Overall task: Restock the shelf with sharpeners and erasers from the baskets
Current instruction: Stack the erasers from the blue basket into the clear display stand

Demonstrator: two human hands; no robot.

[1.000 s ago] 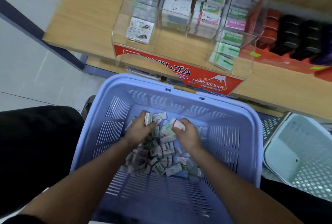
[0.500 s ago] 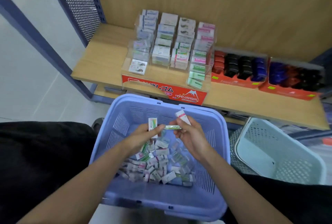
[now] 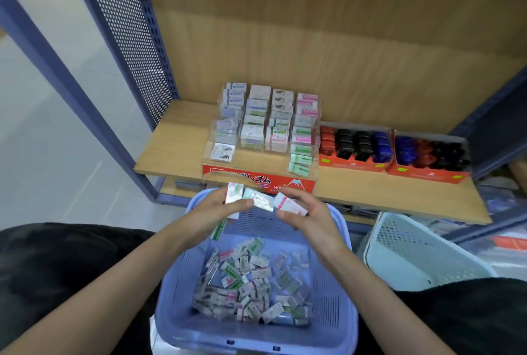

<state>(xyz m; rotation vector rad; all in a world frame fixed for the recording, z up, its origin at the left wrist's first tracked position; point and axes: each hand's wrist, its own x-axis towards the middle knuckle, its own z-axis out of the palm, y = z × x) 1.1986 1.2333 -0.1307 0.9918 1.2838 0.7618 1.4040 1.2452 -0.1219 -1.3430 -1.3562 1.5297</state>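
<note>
Now you're up out of the basket (image 3: 256, 340): left hand (image 3: 216, 208) grips a white eraser (image 3: 234, 194), right hand (image 3: 309, 216) a pink-edged eraser (image 3: 291, 206), third eraser (image 3: 259, 198) bridging them, ready for the shelf rack (image 3: 258, 177).

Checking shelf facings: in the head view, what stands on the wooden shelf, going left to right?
Clear eraser display → first red sharpener tray → second red sharpener tray.

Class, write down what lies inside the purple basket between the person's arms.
A loose heap of small wrapped erasers covers much of the floor of the purple basket. Whatever lies beneath the heap is hidden, so its depth cannot be told.
</note>
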